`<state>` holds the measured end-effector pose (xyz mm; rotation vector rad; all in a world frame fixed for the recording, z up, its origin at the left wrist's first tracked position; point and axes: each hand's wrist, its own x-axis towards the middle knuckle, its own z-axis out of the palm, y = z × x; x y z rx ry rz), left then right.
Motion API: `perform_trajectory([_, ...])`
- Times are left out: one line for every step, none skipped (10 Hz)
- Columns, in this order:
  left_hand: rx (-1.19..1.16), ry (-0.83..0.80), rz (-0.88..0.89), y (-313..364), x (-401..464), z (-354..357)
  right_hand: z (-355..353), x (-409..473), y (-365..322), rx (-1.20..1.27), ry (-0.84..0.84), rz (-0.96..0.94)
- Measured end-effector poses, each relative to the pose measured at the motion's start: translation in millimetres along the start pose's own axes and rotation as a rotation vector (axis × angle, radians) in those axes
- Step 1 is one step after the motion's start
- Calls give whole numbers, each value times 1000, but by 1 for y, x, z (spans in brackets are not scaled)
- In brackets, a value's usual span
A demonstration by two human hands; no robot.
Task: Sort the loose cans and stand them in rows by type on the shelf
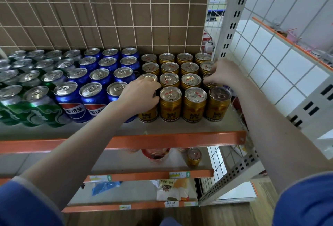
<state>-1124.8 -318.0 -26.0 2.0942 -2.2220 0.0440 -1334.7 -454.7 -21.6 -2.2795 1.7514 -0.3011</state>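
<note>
Gold cans [191, 81]: sixteen; left hand [139, 96], right hand [222, 72] each clasp one.

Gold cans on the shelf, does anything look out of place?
One gold can stands alone on the shelf below, apart from the gold block above. The blue cans and green cans sit sorted.

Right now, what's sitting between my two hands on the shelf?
In the head view, two upright gold cans stand between the left hand and right hand, in the third row back.
</note>
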Motion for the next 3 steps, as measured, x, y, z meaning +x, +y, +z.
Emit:
perform_trajectory([0,5,-8,1,0,1,2,-3,2,-16,-8,-17])
perform_trajectory([-22,53,-22,-2,-2,2,7,-5,3,-57,23,-33])
perform_trajectory([-27,96,-63,-4,-4,4,12,-8,1,-82,140,-37])
